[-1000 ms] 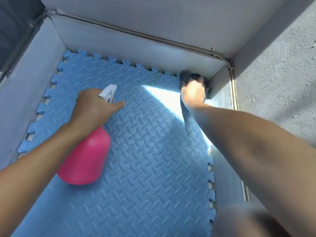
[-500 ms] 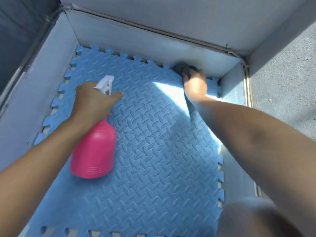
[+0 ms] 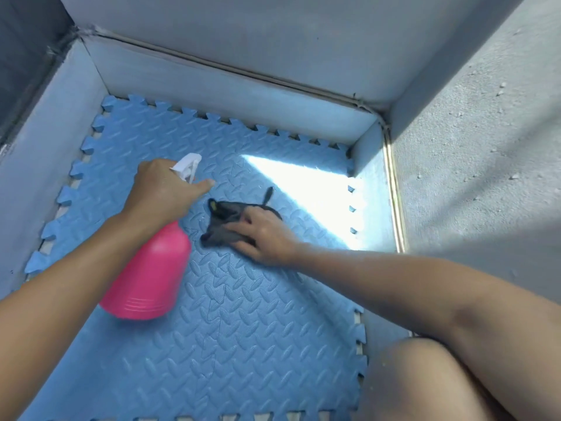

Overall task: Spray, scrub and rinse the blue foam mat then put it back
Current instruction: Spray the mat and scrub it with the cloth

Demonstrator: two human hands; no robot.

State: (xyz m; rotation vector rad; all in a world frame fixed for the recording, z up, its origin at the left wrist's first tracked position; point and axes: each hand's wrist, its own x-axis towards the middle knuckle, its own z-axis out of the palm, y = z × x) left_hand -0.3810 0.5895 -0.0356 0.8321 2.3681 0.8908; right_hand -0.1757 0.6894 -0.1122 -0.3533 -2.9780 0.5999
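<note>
The blue foam mat (image 3: 243,329) with a raised tread pattern and toothed edges lies flat on the floor between low grey walls. My left hand (image 3: 161,189) grips the neck of a pink spray bottle (image 3: 148,278) with a white trigger head (image 3: 188,164), held over the mat's left half with the nozzle pointing right. My right hand (image 3: 264,233) presses a dark cloth (image 3: 223,220) flat on the middle of the mat, just right of the bottle. The fingers cover part of the cloth.
Low grey walls (image 3: 230,86) close in the mat at the back and left. A metal strip (image 3: 394,192) runs along the right edge, with rough concrete floor (image 3: 473,153) beyond. A bright sun patch (image 3: 306,189) falls on the mat's far right. My knee (image 3: 425,381) is at the lower right.
My right hand has brought the dark cloth from the far right corner back to the middle of the mat. The left hand and the bottle have hardly moved.
</note>
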